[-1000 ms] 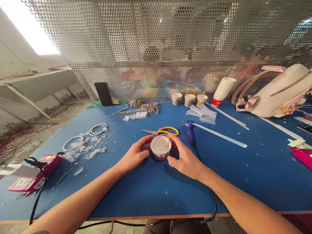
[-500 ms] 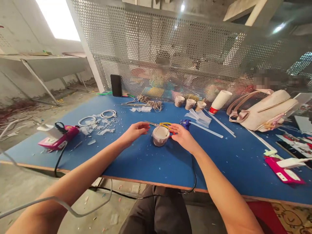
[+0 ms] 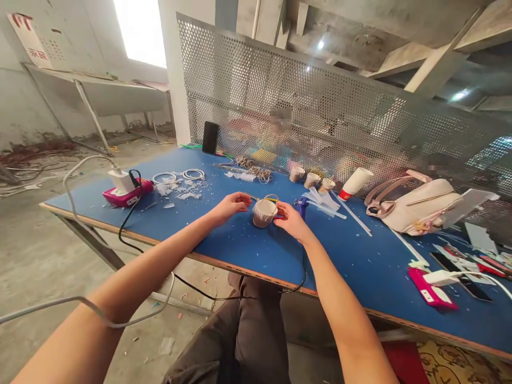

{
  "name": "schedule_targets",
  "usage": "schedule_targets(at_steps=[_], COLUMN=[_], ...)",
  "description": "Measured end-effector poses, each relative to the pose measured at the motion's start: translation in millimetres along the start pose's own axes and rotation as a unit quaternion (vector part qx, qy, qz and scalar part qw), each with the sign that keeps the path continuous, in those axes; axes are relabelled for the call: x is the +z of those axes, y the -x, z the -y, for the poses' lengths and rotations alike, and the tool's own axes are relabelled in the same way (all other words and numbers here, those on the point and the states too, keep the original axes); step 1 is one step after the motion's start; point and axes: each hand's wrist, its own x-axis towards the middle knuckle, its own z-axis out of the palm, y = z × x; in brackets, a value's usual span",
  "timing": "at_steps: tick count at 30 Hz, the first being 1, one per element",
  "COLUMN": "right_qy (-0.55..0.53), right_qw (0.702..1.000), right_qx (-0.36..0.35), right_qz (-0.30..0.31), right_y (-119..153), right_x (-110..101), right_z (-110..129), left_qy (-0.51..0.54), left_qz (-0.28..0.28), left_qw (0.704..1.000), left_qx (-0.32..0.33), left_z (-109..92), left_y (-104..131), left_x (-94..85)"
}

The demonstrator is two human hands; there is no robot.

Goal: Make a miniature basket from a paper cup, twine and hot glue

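A small cloth-covered cup (image 3: 264, 214) with a thin loop handle over its top stands upright on the blue table. My left hand (image 3: 232, 207) is open just left of it, fingers stretched toward the cup with a small gap. My right hand (image 3: 290, 220) is at the cup's right side, fingers apart; the fingertips look to be at its wall, but I cannot tell whether they press on it. Partly hidden behind the cup lie scissors with a yellow handle (image 3: 272, 200). A blue glue gun (image 3: 301, 207) lies just beyond my right hand.
Three similar small cups (image 3: 312, 180) stand near the perforated metal screen (image 3: 248, 80). A stack of paper cups (image 3: 357, 181), a pink backpack (image 3: 416, 205), tangled twine (image 3: 260, 172), white rings (image 3: 194, 174), plastic scraps and pink power strips (image 3: 432, 288) lie around.
My view has turned left and tilted up. My right hand has moved in closer to the cup's side. The handle loop now stands visibly above the cup. The left hand stays open beside it.
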Motion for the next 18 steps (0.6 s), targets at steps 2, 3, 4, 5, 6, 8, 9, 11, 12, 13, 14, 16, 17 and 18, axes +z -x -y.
schedule_targets(at_steps=[2,3,4,5,6,8,9,11,12,13,14,16,17,18], right_qy=[-0.002,-0.002,-0.003,-0.002,-0.001,0.004,0.008,0.015,0.018,0.022,0.025,0.031,0.034,0.037], right_qw=[1.0,1.0,1.0,1.0,1.0,1.0,1.0,0.999,0.999,0.999,0.999,0.999,0.999,0.998], right_qx=[-0.005,-0.008,-0.01,-0.013,-0.014,-0.015,-0.014,-0.011,-0.008,-0.004,0.001,0.013,0.019,0.025], right_qz=[0.006,0.01,0.012,0.012,0.009,-0.004,-0.014,-0.034,-0.041,-0.045,-0.046,-0.04,-0.036,-0.033], right_y=[0.2,0.4,0.5,0.6,0.5,0.0,-0.4,-1.2,-1.5,-1.7,-1.8,-1.7,-1.8,-1.9], right_x=[3.1,4.9,6.7,8.4,10.2,13.6,15.4,18.9,20.6,22.1,23.1,23.3,22.5,21.0], right_z=[0.1,-0.1,-0.6,-1.3,-2.3,-5.1,-6.6,-9.6,-10.9,-12.0,-12.9,-14.0,-14.3,-14.5], left_qy=[-0.012,-0.019,-0.025,-0.029,-0.032,-0.032,-0.03,-0.025,-0.022,-0.019,-0.017,-0.016,-0.015,-0.016], left_qz=[0.025,0.04,0.057,0.072,0.085,0.099,0.103,0.105,0.103,0.101,0.097,0.088,0.082,0.075], left_qw=[1.0,0.999,0.998,0.997,0.996,0.994,0.994,0.994,0.994,0.995,0.995,0.996,0.996,0.997], left_qx=[-0.005,-0.009,-0.013,-0.016,-0.019,-0.02,-0.019,-0.016,-0.014,-0.012,-0.011,-0.012,-0.013,-0.015], left_z=[0.7,0.8,0.8,0.6,0.4,0.0,-0.1,0.1,0.4,0.8,1.4,2.7,3.3,3.9], left_y=[2.8,4.3,5.6,6.8,7.6,8.1,7.8,6.4,5.5,4.6,3.7,2.2,1.6,1.1], left_x=[1.3,2.2,3.1,3.8,4.3,4.3,4.0,2.9,2.3,1.7,1.2,0.0,-0.6,-1.4])
